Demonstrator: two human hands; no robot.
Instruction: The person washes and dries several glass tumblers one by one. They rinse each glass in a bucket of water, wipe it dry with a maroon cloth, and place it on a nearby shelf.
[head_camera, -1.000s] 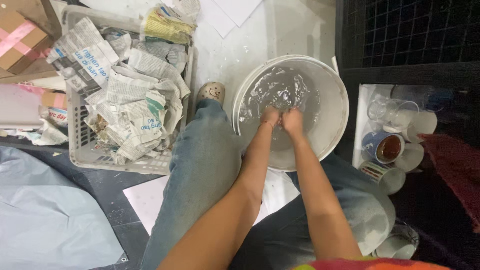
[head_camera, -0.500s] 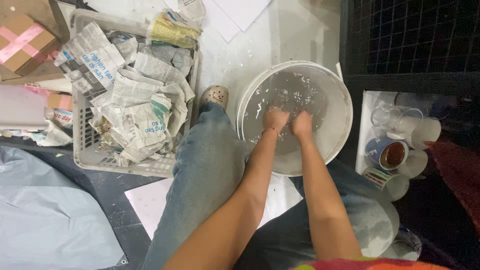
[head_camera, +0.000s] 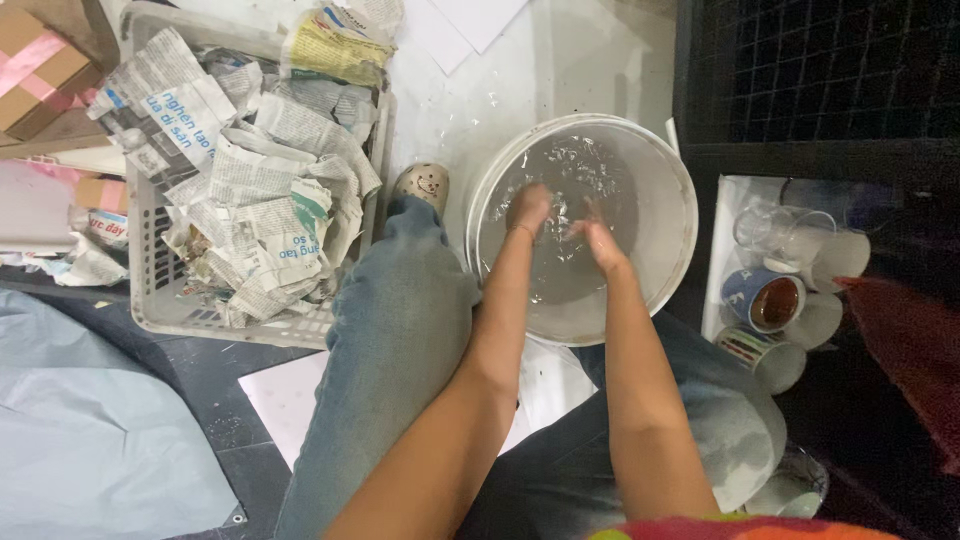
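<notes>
— Where are your hands?

— Both are down in the white bucket (head_camera: 672, 250) between my knees, under its cloudy grey water (head_camera: 560, 280). My left hand (head_camera: 528, 208) and right hand (head_camera: 598, 238) sit close together, near the middle.

— Holding anything?

— I cannot tell; the fingers are blurred beneath the surface, the left ones seemingly curled.

— And beside you?

— A grey basket (head_camera: 150, 320) of crumpled newspaper (head_camera: 250, 190), left of my leg.

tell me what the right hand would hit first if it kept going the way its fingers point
The right hand is in the cloudy water of the white basin, fingers pointing up-left toward the left hand. It would probably meet that hand first; if it passed beneath, the basin's far wall. Depth under the water is unclear.
</notes>
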